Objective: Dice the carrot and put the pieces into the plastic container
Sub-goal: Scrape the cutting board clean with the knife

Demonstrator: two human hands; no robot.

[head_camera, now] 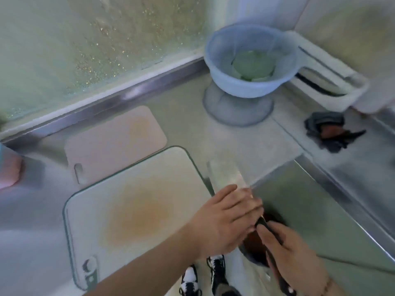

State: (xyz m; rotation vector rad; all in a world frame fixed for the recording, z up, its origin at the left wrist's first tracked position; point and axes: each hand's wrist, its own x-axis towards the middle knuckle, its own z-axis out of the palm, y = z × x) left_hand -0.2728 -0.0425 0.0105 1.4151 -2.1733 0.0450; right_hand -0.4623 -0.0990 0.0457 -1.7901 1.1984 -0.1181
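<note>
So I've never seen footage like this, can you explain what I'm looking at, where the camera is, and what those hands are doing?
There is no machine here. One camera sits on a person's head and looks down, so you see their own arms and even their shoes. The right hand grips the dark handle of a knife, whose pale blade points away over the sink edge. The left hand lies flat across the blade, fingers straight. Below them is a container with something reddish-brown inside; the picture is too blurred to tell what. On the counter lie a white cutting board stained orange, a smaller pinkish board, and a blue colander holding something pale green.
</note>
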